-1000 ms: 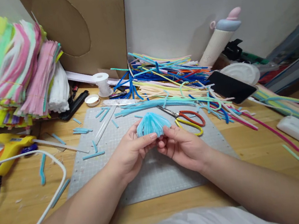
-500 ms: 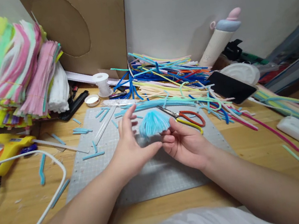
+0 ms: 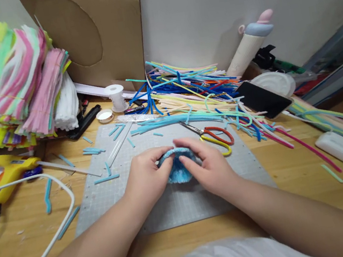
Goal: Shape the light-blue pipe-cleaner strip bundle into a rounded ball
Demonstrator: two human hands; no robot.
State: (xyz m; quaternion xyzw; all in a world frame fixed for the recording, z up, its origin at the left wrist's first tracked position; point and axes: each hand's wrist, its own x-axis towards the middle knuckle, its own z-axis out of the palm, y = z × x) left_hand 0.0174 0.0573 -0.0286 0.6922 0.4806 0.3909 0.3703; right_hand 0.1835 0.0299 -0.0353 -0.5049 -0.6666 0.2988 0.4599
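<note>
Between my two hands is a light-blue fuzzy piece that looks made of pipe cleaners (image 3: pixel 180 174), cupped in shape with its hollow side facing me. My left hand (image 3: pixel 148 169) grips its left edge, thumb on the inner face and fingers behind. On the right edge my right hand (image 3: pixel 207 159) holds it the same way, with its fingertips partly hidden behind the piece. Both hands are over the grey cutting mat (image 3: pixel 178 214). Just beyond my right hand lie scissors (image 3: pixel 216 136) with red and yellow handles.
Short blue pipe-cleaner pieces (image 3: pixel 106 179) lie scattered at left, near a yellow glue gun (image 3: pixel 6 176) and a white cable (image 3: pixel 67 192). Behind the mat are a heap of coloured pipe cleaners (image 3: pixel 184 87), a spool (image 3: pixel 116 98) and a phone (image 3: pixel 262 99). Bundles (image 3: pixel 21 83) stand at back left.
My left hand, open beside the blue piece before, has closed on it. The piece has come nearer to me and turned, so its hollow side now shows.
</note>
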